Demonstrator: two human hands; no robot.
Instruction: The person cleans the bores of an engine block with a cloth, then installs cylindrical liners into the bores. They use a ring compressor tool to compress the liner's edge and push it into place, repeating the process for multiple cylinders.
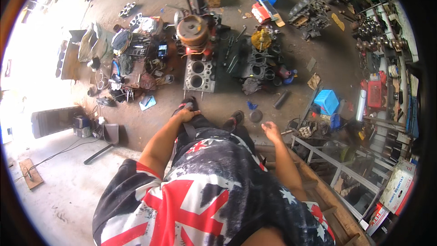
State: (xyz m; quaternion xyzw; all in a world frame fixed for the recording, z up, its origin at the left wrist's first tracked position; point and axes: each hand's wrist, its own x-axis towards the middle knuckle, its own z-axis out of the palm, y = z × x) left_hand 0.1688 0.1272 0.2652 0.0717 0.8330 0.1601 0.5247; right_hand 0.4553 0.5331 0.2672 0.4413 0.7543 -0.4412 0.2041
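My left hand (185, 115) lies flat on my left knee, its fingers stretched out and holding nothing. Out to the right of my body, my right hand (271, 132) hangs in the air with fingers loosely apart and nothing seen in it. Both hands are apart from the machine parts. In front of my feet sits a grey metal engine block (199, 81) with two round bores showing. Over its far end stands a machine with a rusty round drum (193, 32) and an upright column. A dark round disc (256, 116) lies on the floor nearest my right hand.
Tools and greasy parts cover a low bench (132, 59) on the left. Another dark engine block (261, 66) stands right of the machine. A blue box (327, 102), a metal frame (341, 164) and a wooden-edged bench (318, 191) lie along my right. A dark cylinder (282, 99) rests on the floor.
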